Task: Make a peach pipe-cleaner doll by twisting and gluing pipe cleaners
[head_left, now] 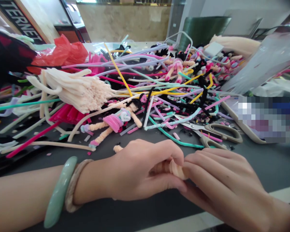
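Observation:
My left hand (135, 170) is closed round a coiled peach pipe cleaner (177, 170), thumb and forefinger curled about it. Against its other end, the fingers of my right hand (224, 183) are pinched, so the two hands meet there and hide much of the piece. A peach tip (117, 148) pokes out behind my left hand; whether it belongs to the same piece I cannot tell. Just beyond lies a pipe-cleaner doll (116, 121) with a pink skirt and black hair. Scissors (207, 130) with grey-beige handles rest past my right hand, blades pointing left.
A thick bundle of cream pipe cleaners (79, 90) lies at left, near a red plastic bag (60, 53). Loose coloured stems and clippings cover the table's far half. Another doll (176, 67) and a clear plastic bag (261, 64) are farther back. A blurred-out phone-like object (251, 132) lies right.

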### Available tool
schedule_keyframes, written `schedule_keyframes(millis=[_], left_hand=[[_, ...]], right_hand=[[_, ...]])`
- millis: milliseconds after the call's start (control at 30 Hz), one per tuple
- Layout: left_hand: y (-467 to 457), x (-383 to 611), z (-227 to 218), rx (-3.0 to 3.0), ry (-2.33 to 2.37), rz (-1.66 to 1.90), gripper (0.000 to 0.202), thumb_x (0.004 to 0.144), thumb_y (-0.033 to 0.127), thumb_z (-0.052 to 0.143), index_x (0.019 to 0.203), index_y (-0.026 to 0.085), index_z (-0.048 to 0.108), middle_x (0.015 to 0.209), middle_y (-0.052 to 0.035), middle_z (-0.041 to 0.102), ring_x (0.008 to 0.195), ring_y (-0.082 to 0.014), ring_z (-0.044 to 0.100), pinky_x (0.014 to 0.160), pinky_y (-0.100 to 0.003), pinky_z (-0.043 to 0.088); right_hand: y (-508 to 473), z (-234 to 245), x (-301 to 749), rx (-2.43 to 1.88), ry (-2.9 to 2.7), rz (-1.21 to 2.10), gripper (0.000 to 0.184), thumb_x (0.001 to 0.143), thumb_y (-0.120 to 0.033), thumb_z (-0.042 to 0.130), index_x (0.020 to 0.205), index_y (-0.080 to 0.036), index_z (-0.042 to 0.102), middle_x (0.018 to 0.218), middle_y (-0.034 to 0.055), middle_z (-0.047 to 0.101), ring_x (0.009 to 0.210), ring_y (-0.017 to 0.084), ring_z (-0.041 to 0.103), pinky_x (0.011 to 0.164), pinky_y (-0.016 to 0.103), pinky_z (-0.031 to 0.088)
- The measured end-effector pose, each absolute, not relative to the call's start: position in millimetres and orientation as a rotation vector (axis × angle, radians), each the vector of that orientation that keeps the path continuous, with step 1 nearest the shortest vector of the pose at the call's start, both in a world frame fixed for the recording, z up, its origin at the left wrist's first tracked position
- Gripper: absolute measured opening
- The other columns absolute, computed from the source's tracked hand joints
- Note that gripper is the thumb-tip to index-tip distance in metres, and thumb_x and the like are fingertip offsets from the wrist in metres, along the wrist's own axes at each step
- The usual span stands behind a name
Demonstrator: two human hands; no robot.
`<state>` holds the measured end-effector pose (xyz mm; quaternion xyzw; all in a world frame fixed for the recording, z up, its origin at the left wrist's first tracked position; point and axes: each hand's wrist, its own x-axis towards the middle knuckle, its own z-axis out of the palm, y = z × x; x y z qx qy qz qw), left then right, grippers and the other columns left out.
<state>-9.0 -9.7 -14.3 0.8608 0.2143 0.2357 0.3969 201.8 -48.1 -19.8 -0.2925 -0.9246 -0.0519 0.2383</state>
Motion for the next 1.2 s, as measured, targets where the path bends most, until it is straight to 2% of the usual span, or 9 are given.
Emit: schedule_keyframes(millis=[300,533,733,900,1200], left_hand=[[-9.3,-8.8,-13.8,2.146,0.551,0.589,0.019,0.088,0.030,0.061,0.098,0.019,0.050,0.065,0.0050,0.063,0.056,-0.0067,0.057,0.054,-0.015,0.042],[-11.9,-6.6,-12.0,2.248,0.714,0.607,0.026,0.087,0.038,0.062,0.102,0.019,0.053,0.068,0.0065,0.060,0.057,-0.0059,0.054,0.052,-0.014,0.039],[-11.6,-4.7,-11.8,2.408,0.732,0.599,0.030,0.086,0.043,0.062,0.098,0.016,0.059,0.077,0.0008,0.066,0.069,-0.0117,0.061,0.064,-0.020,0.045],[-10.9,-4.2,-16.7,2.445,0.689,0.711,0.025,0.087,0.037,0.062,0.088,0.012,0.062,0.090,-0.0078,0.070,0.088,-0.0193,0.065,0.078,-0.026,0.049],[-10.6,-3.8,-18.0,2.482,0.639,0.747,0.022,0.087,0.032,0.063,0.090,0.011,0.062,0.087,-0.0069,0.070,0.089,-0.0192,0.066,0.081,-0.027,0.052]], right_hand=[[-47.6,-18.8,200.8,-0.781,-2.531,-0.180,0.020,0.090,-0.020,0.055,0.070,-0.020,0.053,0.063,-0.0010,0.059,0.054,0.014,0.046,0.053,0.031,0.030],[-46.9,-20.9,202.1,-0.825,-2.539,-0.240,0.021,0.090,-0.021,0.055,0.070,-0.020,0.052,0.062,-0.0015,0.057,0.055,0.015,0.047,0.054,0.032,0.030],[-45.6,-21.5,201.6,-0.847,-2.549,-0.225,0.023,0.091,-0.022,0.053,0.068,-0.020,0.050,0.059,-0.0028,0.053,0.053,0.015,0.043,0.053,0.032,0.028],[-46.2,-21.9,201.6,-0.844,-2.544,-0.222,0.023,0.090,-0.019,0.054,0.067,-0.020,0.051,0.059,-0.0022,0.055,0.053,0.015,0.045,0.053,0.032,0.028],[-46.3,-25.1,202.3,-0.831,-2.554,-0.214,0.023,0.090,-0.020,0.053,0.067,-0.021,0.049,0.059,-0.0025,0.052,0.054,0.015,0.042,0.054,0.032,0.028]])
